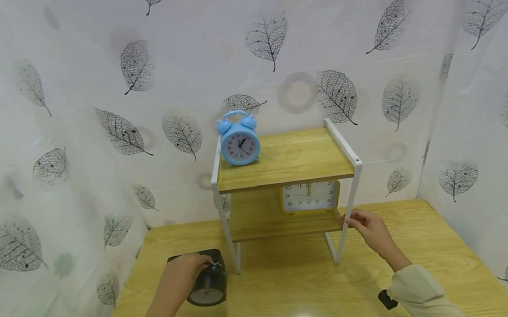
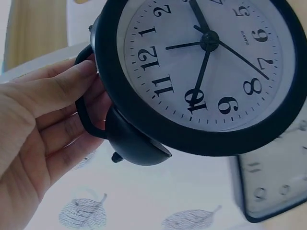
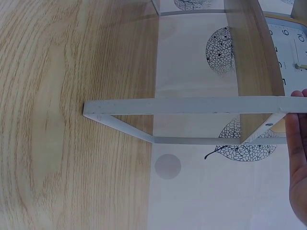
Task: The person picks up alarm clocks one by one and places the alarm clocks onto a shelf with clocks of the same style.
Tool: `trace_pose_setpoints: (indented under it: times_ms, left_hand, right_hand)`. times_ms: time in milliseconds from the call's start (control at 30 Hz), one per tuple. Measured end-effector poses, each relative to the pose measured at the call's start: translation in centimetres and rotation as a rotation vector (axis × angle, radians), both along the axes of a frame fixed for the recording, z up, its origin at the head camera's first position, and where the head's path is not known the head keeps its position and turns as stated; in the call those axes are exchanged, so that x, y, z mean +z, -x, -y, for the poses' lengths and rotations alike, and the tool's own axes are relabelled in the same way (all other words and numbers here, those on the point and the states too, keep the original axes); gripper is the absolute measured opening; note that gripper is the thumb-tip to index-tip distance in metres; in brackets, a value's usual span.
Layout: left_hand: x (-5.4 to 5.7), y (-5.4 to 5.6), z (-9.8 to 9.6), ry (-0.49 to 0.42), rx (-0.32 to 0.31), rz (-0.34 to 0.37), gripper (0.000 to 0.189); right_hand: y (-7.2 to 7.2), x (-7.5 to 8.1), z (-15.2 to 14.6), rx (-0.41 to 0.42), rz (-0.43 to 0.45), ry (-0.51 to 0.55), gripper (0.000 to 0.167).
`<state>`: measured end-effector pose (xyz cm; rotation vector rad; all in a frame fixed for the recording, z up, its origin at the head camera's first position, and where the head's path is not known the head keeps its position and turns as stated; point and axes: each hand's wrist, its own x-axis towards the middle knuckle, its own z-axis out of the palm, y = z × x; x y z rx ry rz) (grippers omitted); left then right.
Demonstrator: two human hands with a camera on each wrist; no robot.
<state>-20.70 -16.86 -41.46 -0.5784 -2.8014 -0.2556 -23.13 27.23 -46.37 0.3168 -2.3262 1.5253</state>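
My left hand [image 1: 180,277] grips the thin handle of a black twin-bell alarm clock [image 1: 207,290]; in the left wrist view its round white dial [image 2: 211,62] lies sideways, with a bell below the handle. Behind it in the head view is a black square-cornered clock [image 1: 216,256], partly hidden by hand and clock. My right hand [image 1: 373,231] holds the right front leg of a small two-tier shelf [image 1: 352,189], thumb and fingers at the lower board's height. A blue twin-bell alarm clock [image 1: 240,147] stands on the upper board's left; a yellow-framed rectangular clock [image 1: 311,197] stands on the lower board's right.
The shelf's white metal feet [image 1: 333,248] stand on a wood-grain table [image 1: 269,301]. Leaf-printed white sheeting [image 1: 274,89] rises behind the table and along both sides. The upper board [image 1: 295,154] hides the top of the yellow-framed clock in the head view.
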Motion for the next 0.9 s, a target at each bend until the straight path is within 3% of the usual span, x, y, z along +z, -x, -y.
trace_pose_setpoints:
  times_ms: [200, 600, 800, 900]
  left_hand:
    - [1.6, 0.1, -1.0, -0.014, -0.056, -0.056, 0.005]
    - [3.6, 0.6, -3.1, 0.007, -0.093, -0.008, 0.007]
    - [4.4, 1.0, -3.6, 0.033, -0.192, -0.074, 0.008]
    - [5.0, 1.3, -4.0, 0.043, -0.236, -0.054, 0.008]
  right_hand:
    - [-0.1, -0.1, -0.2, 0.009, 0.009, 0.008, 0.015]
    - [-0.1, -0.2, -0.2, 0.020, 0.002, 0.012, 0.014]
    - [-0.1, -0.1, -0.1, 0.017, 0.003, 0.005, 0.015]
    - [0.1, -0.1, -0.2, 0.020, 0.007, -0.006, 0.014]
